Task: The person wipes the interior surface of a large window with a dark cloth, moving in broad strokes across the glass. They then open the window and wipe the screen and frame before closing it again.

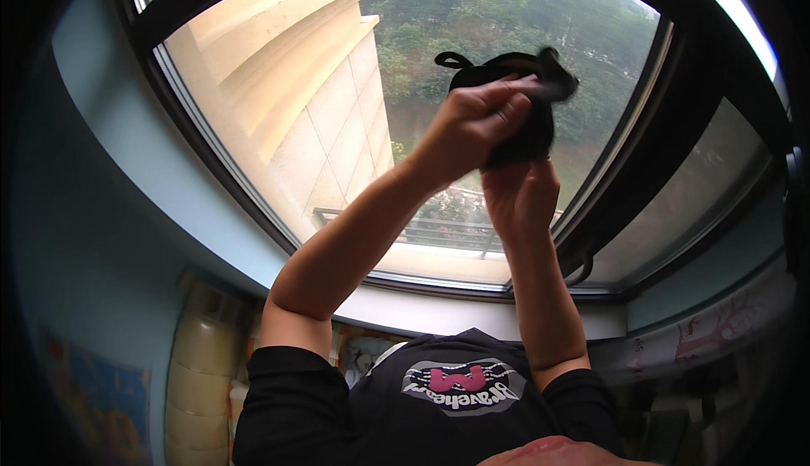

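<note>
In front of the window I hold up a small black fabric pouch [528, 134], with a loop of strap [453, 59] sticking out at its upper left. My left hand [484, 112] reaches across its front, fingers closed around a dark, blurred piece [558, 80] at the upper right. Whether that piece is part of the pouch or separate, I cannot tell. From below, my right hand [522, 191] grips the pouch's lower edge; most of its fingers are hidden behind the fabric.
A large dark-framed window [417, 232] fills the view ahead, with a handle [582, 273] low on its right. Below it runs a white sill [430, 311]. A cream padded item [202, 365] stands at lower left, near a poster [101, 396]. Trees and a building wall show outside.
</note>
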A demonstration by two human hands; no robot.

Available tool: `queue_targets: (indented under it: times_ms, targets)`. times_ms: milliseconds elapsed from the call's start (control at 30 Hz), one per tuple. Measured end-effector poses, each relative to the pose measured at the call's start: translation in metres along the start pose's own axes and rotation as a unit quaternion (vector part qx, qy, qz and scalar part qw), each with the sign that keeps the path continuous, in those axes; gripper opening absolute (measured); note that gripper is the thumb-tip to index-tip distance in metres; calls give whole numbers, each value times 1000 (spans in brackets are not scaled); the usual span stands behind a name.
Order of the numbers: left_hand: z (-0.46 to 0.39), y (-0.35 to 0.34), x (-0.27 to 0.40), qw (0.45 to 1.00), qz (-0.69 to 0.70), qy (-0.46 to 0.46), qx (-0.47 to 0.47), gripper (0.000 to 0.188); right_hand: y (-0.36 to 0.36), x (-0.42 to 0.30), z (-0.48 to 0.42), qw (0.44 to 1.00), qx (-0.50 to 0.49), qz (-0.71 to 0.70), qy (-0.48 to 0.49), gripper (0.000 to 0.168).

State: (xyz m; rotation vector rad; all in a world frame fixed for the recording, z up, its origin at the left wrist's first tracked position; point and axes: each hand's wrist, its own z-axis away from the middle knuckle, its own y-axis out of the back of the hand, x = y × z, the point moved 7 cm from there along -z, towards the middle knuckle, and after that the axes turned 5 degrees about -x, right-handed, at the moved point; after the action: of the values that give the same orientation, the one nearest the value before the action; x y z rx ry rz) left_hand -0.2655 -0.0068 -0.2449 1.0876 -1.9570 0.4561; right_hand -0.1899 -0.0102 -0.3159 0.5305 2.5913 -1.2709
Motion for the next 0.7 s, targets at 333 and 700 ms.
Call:
queue_targets:
  times_ms: [333,700]
  targets:
    - [20,-61,26,889,-381,-250,-40,43,-7,-48,35,972,-103,-189,95,55]
    - [30,-12,-16,776,-613,-89,121,58,73,-94,15,696,114,659,263,62]
